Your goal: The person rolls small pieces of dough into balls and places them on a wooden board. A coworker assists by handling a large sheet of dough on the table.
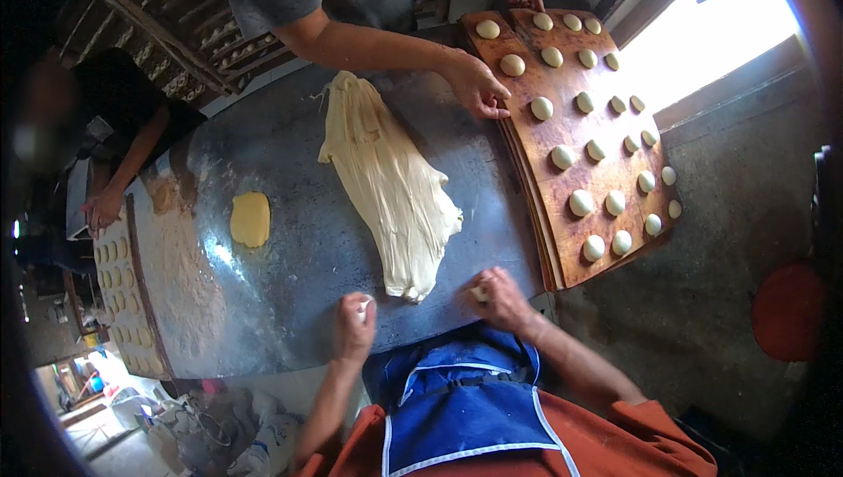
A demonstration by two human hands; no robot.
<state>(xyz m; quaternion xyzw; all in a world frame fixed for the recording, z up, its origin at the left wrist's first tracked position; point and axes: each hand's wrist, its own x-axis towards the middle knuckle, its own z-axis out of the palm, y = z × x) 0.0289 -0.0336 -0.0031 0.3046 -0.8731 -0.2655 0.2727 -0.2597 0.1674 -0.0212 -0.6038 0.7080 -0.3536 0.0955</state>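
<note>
A long, stretched slab of pale dough [382, 183] lies across the dark worktable [290, 301], its narrow near end between my two hands. Close to the table's front edge, my left hand [354, 332] is curled around a small dough piece [364, 309] that shows at the fingers. My right hand [505, 303], also closed, has another small dough piece [479, 293] peeking out by the thumb. Right of the slab, a wooden board [562, 187] carries rows of round dough balls [580, 203]. A co-worker's hand [479, 84] grips that board's left edge, and their other hand its far edge.
A flat yellow dough lump [250, 220] rests left of the slab, beside scattered flour [189, 288]. At the far left, a second person's hand [105, 206] is by a tray of small dough pieces [120, 292]. Bags [211, 433] stand below the table's left front.
</note>
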